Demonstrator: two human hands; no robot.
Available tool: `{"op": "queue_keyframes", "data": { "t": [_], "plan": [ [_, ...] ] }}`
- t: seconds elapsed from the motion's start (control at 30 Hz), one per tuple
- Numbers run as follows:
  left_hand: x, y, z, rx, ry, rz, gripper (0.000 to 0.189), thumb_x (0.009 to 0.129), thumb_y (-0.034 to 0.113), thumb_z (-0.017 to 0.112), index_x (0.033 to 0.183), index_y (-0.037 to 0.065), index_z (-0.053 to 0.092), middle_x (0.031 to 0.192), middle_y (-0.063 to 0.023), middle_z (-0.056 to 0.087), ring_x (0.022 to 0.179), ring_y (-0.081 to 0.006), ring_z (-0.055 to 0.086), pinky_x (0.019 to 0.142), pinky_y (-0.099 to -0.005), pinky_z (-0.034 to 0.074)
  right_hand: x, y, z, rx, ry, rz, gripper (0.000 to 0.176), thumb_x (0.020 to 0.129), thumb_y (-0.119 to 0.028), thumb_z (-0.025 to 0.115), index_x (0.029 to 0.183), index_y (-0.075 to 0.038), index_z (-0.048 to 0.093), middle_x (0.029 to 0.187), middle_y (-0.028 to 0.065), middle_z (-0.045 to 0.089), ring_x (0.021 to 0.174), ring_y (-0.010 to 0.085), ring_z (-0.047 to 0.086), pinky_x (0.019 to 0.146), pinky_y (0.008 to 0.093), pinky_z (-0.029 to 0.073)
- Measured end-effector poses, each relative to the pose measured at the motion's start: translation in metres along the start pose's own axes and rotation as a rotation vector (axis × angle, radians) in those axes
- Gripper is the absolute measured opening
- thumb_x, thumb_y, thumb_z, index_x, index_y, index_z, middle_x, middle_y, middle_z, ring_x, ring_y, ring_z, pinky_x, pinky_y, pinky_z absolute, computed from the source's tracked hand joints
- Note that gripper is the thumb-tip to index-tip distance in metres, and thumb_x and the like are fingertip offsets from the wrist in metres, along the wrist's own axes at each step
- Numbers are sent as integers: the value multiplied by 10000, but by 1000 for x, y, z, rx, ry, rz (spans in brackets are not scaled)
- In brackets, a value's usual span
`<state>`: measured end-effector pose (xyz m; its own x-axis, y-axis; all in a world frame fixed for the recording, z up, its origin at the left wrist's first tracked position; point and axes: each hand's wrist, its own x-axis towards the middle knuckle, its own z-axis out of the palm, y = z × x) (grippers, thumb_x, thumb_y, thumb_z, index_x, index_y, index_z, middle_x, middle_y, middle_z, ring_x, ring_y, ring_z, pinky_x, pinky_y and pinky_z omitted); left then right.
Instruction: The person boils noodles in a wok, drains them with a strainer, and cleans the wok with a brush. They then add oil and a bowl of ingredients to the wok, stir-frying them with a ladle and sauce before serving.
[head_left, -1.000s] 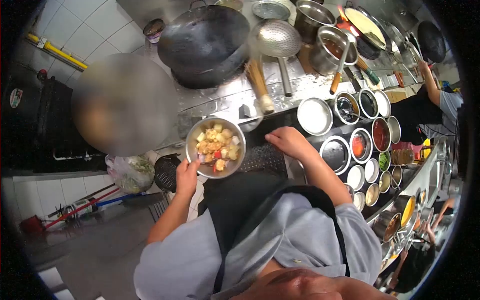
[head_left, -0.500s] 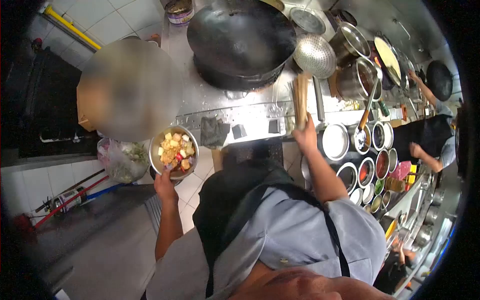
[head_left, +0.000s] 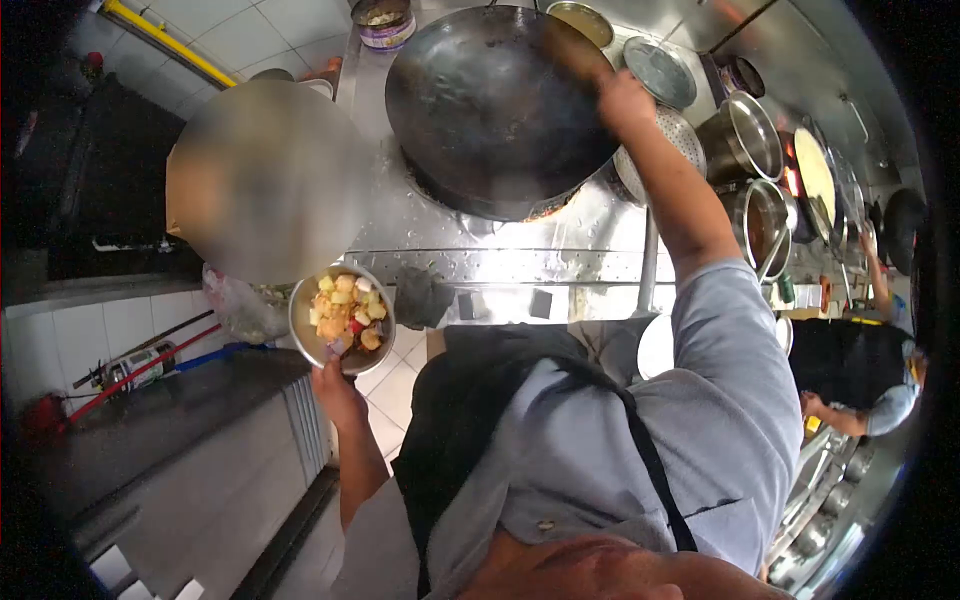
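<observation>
My left hand [head_left: 340, 396] is closed on the rim of a metal bowl [head_left: 303, 322]. In the bowl lie chunks of food [head_left: 345, 310], pale, yellowish and red, with some darker pieces. My right hand [head_left: 628, 106] is over the right edge of a big black wok [head_left: 490, 120], fingers closed. A brown smear of motion reaches from it into the wok; this is the bamboo wok brush [head_left: 580, 52], its bristle end too blurred to make out. The wok's inside looks dark and wet.
A perforated strainer [head_left: 680, 140] is partly behind my right forearm. Metal pots [head_left: 740, 140] stand to the right, a can [head_left: 385, 25] at the back left. A grey cloth [head_left: 422, 298] hangs at the counter's front edge. Another person [head_left: 850, 370] works at far right.
My right hand has moved up and forward from the counter's front to the wok, carrying the bamboo brush. The bowl in my left hand has stayed nearly in place.
</observation>
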<state>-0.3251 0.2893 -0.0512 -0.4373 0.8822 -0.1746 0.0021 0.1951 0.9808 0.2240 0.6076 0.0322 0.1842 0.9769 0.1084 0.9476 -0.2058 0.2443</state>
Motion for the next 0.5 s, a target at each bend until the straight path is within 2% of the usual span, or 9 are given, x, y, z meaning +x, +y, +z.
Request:
{"op": "queue_keyframes", "data": {
  "t": [0.03, 0.07, 0.13, 0.23, 0.3, 0.33, 0.4, 0.47, 0.5],
  "plan": [
    [-2, 12, 10, -266, 91, -207, 403, 924, 95, 513, 1312, -15, 511, 1203, -147, 623, 1041, -230, 655, 883, -357, 549, 3, 7, -21, 242, 257, 118, 630, 881, -229, 645, 1449, -114, 396, 1068, 279, 575, 938, 452, 657, 813, 490, 563],
    [-6, 12, 11, -261, 103, -217, 403, 924, 95, 513, 1312, -15, 511, 1203, -147, 623, 1041, -230, 655, 883, -357, 549, -2, -4, -50, 337, 360, 238, 714, 922, -250, 583, 1552, -191, 252, 1089, 239, 567, 988, 423, 635, 813, 501, 550],
    [-8, 8, 15, -267, 119, -247, 394, 922, 81, 494, 1304, -12, 514, 1209, -148, 624, 1056, -237, 655, 895, -354, 548, 16, -17, -32, 485, 547, 276, 742, 912, -264, 595, 1558, -200, 236, 1114, 261, 560, 992, 437, 636, 808, 511, 544],
    [-11, 18, 20, -244, 104, -227, 374, 924, 89, 496, 1283, -12, 524, 1209, -148, 624, 1048, -235, 656, 889, -351, 547, -5, -80, 6, 539, 70, 248, 664, 905, -243, 580, 1511, -129, 332, 1159, 299, 559, 1051, 451, 634, 877, 504, 540],
    [0, 21, 24, -215, 73, -202, 373, 925, 90, 499, 1283, -12, 523, 1213, -149, 623, 1045, -237, 657, 883, -348, 546, -13, -107, 46, 270, -627, -372, 715, 874, -309, 638, 1506, -127, 357, 1253, 278, 603, 1163, 412, 607, 973, 462, 509],
    [4, 18, 23, -222, 92, -206, 371, 925, 93, 504, 1279, -16, 531, 1210, -148, 626, 1044, -238, 656, 877, -343, 542, -66, -113, -27, 419, -486, -530, 757, 847, -366, 688, 1503, -148, 381, 1231, 231, 641, 1190, 372, 598, 1009, 455, 484],
    [7, 11, 29, -250, 117, -207, 370, 926, 95, 510, 1276, -21, 538, 1207, -148, 628, 1043, -240, 655, 870, -338, 539, -80, -98, -33, 588, -428, -596, 790, 812, -426, 725, 1493, -182, 408, 1227, 242, 640, 1194, 391, 585, 1018, 476, 471],
    [4, 25, 33, -232, 153, -204, 355, 924, 94, 520, 1254, -32, 561, 1194, -149, 637, 1044, -240, 653, 875, -335, 530, -52, -44, -43, 612, -702, -652, 724, 839, -377, 708, 1481, -199, 428, 1269, 267, 594, 1190, 425, 577, 989, 470, 486],
    [5, 27, 36, -262, 175, -191, 354, 919, 90, 534, 1245, -42, 575, 1180, -144, 645, 1034, -233, 652, 885, -338, 523, -25, -21, -16, 364, -554, -379, 713, 848, -335, 696, 1491, -218, 408, 1262, 269, 578, 1163, 436, 584, 966, 473, 495]
  ]
}}
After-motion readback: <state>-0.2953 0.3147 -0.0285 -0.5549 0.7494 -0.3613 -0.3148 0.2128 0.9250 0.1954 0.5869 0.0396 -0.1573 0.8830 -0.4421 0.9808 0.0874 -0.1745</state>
